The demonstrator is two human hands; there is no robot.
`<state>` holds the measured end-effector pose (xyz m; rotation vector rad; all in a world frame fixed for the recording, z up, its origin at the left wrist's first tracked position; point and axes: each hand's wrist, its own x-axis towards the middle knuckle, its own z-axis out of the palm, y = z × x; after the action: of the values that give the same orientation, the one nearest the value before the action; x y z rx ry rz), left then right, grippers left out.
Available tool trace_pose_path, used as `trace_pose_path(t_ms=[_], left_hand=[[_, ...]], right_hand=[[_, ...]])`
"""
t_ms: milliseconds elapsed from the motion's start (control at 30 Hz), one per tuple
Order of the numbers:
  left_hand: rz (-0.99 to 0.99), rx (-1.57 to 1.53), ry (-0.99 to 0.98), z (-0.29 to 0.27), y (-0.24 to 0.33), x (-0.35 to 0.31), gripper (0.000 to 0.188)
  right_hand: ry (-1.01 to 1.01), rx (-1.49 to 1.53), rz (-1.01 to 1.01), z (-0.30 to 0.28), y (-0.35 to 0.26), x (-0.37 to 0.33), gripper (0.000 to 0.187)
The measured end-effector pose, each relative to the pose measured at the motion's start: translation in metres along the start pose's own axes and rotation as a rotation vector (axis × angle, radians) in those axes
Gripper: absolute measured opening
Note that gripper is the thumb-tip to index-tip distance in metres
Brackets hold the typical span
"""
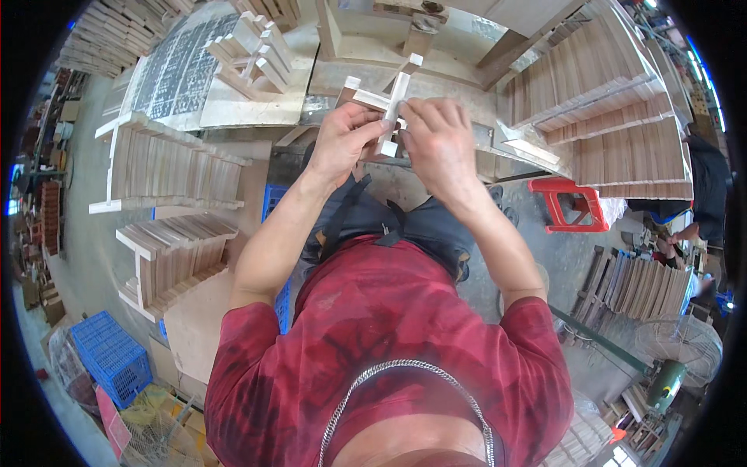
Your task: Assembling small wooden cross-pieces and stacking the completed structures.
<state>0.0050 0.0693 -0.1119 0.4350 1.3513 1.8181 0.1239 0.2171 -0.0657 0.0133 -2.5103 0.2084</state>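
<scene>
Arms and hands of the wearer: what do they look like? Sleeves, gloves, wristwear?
Left hand and right hand are both ungloved, fingers uncovered. No watch, band or cable shows on either wrist; forearms bare. The left sleeve and right sleeve are short, loose and red, with darker patches. No clear markings on the arms.

A pale wooden frame (399, 92) of bars slants between left grip (340, 145) and right grip (440, 148).

A blue plastic crate (113, 358) sits at the lower left, while a red stool (596, 212) and a green-bodied fan (666, 383) stand at the right.
</scene>
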Motion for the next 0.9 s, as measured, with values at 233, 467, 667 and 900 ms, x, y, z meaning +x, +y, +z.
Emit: trace_pose_path(t_ms=[233,467,667,900], left_hand=[[0.001,-0.089,-0.026,0.003,-0.012,-0.001,0.022],[0.092,0.067,-0.013,0.000,-0.002,-0.003,0.025],[-0.025,0.264,0.015,-0.010,-0.006,-0.004,0.027],[0.073,0.140,0.163,-0.053,0.002,-0.015,0.032]], right_hand=[[0.192,0.046,-0.155,0.025,0.014,-0.019,0.036],[0.008,0.289,0.022,0.016,0.015,-0.003,0.046],[-0.196,0.294,-0.029,0.016,0.012,-0.007,0.047],[0.123,1.299,1.073,0.020,0.067,-0.076,0.018]])
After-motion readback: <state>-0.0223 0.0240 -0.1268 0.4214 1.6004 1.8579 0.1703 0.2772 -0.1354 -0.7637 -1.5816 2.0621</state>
